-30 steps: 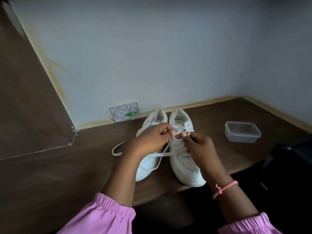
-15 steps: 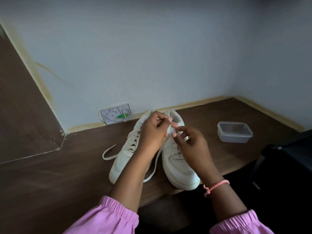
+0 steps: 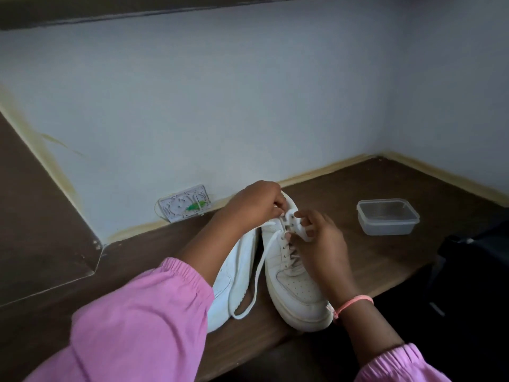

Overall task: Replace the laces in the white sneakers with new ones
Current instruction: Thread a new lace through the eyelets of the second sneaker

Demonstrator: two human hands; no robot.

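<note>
Both hands are working at the top eyelets of the right-side sneaker (image 3: pixel 292 271), which is sitting beside its partner (image 3: pixel 234 274) on the table (image 3: pixel 358 252). The left hand (image 3: pixel 256 202) is pinching the lace (image 3: pixel 259 274) near the collar, while the right hand (image 3: pixel 319 238) is gripping the tongue area with curled fingers. Best, I'd say, to be drawing the lace out flat and steady, bracing the shoe so it isn't tipping.
</note>
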